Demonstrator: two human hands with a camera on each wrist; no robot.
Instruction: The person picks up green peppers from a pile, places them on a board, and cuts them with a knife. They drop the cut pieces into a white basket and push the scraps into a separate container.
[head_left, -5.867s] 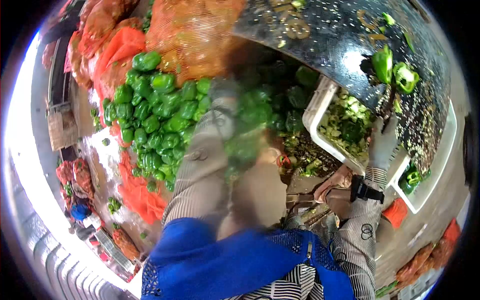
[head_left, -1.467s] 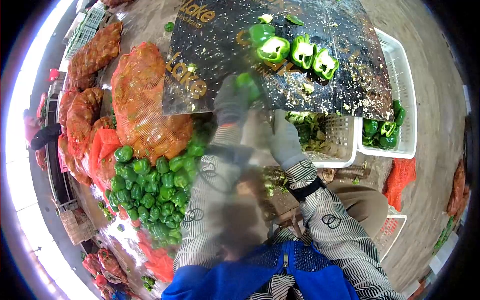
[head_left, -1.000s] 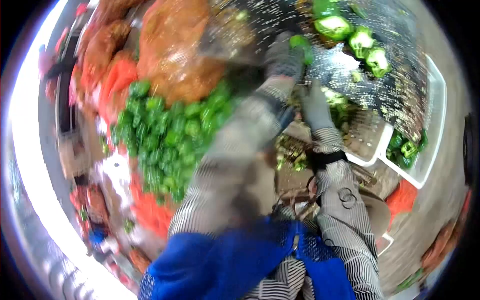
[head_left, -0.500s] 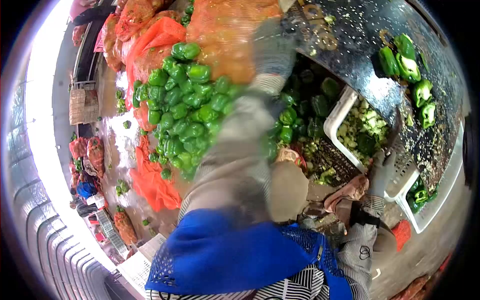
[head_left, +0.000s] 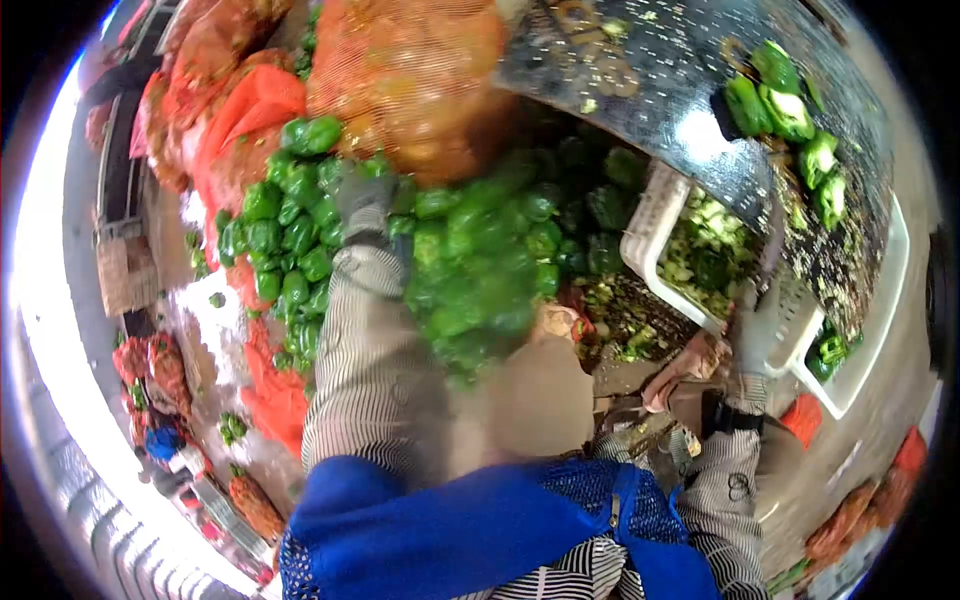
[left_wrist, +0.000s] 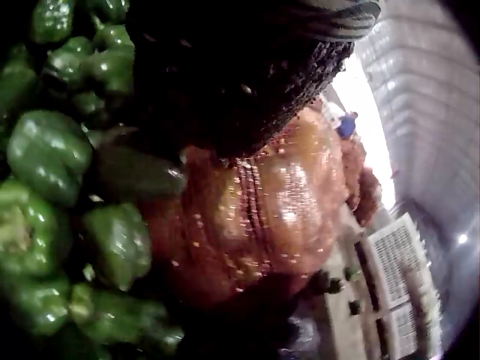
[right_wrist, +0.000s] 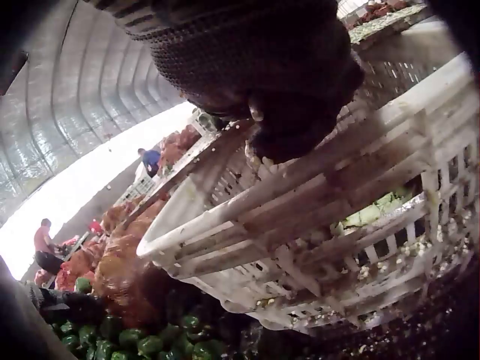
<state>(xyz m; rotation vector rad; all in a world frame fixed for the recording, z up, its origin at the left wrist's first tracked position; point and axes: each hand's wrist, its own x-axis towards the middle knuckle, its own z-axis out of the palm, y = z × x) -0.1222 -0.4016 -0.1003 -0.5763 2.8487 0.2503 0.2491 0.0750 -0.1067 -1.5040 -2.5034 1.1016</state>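
My gloved left hand (head_left: 365, 200) reaches into the heap of whole green bell peppers (head_left: 295, 235) at its upper end. The left wrist view has the hand as a dark mass, its fingers hidden, close above the peppers (left_wrist: 49, 154); I cannot tell if it grips one. My gloved right hand (head_left: 755, 325) is curled round a knife, whose long dark blade (head_left: 775, 235) points up toward the board. In the right wrist view that fist (right_wrist: 292, 112) stands at the rim of the white crate (right_wrist: 225, 217). Cut peppers (head_left: 787, 112) lie on the black board (head_left: 650, 90).
The white crate (head_left: 640, 235) under the board's edge holds pale green scraps (head_left: 710, 225). A second white crate (head_left: 880, 320) at right contains peppers (head_left: 828, 350). A full orange mesh sack (head_left: 410, 80) stands behind the heap. Red netting (head_left: 270, 390) lies on the floor.
My left hand, which held a pepper over the board a second ago, has swung left past the sack to the heap. One more pepper piece lies on the board. My right hand has moved right.
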